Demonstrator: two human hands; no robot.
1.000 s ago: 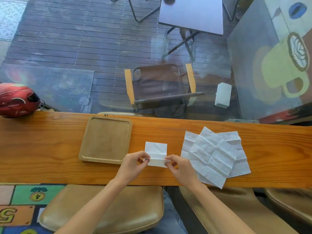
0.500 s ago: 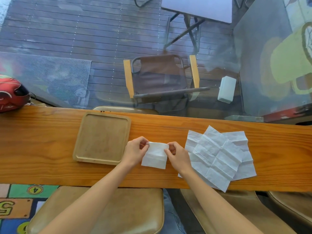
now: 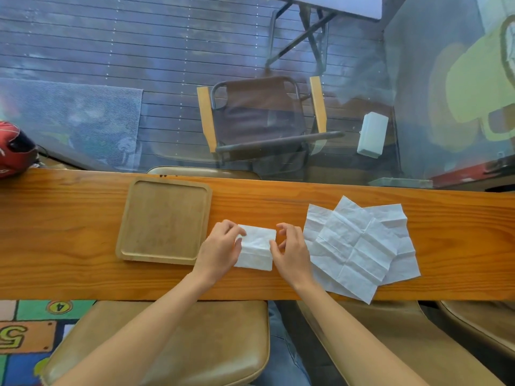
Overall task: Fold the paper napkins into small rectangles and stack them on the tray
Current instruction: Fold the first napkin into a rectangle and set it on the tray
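Small white folded paper napkin lies flat on the orange-brown wooden counter, mid-length, closer to the near edge, just right of the tray. Left hand pinches its left edge, thumb and fingers on the paper. Right hand sits at its right edge, thumb touching; fingers curled, looks like a loose pinch but hard to confirm. Square light-wood tray holds nothing, its right rim beside the left hand. Loose pile of unfolded creased white napkins lies fanned right of the right hand, one corner overhanging the near edge. Red helmet at far-left end.
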